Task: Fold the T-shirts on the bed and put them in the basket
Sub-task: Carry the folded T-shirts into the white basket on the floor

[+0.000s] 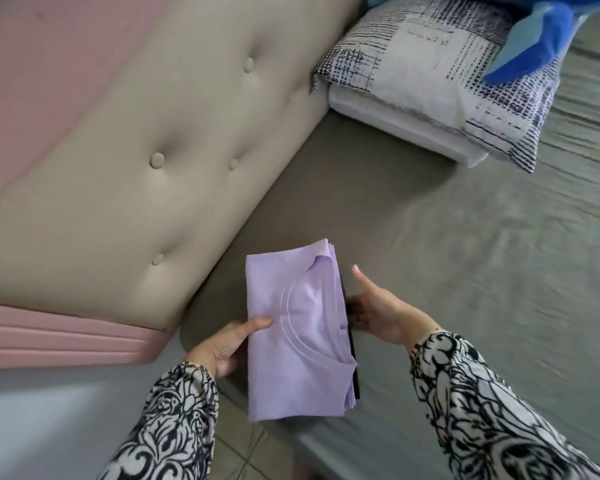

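Lilac T-shirt (298, 337), folded to a neat rectangle, neckline side up w/ collar curve showing, lower centre of frame. Long axis runs roughly top-to-bottom, tilted a bit. A dark garment edge (354, 368) peeks from beneath along its right side. Stack sits at the near corner of the grey bed (465, 254), bottom end overhanging the edge. Basket not in view.

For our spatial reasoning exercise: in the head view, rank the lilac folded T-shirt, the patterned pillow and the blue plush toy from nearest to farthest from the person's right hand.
From the right hand:
1. Lilac folded T-shirt, directly to its left, at the fingertips.
2. Patterned pillow, farther up the bed by the headboard.
3. Blue plush toy, lying on the pillow's far end, at the top right corner.
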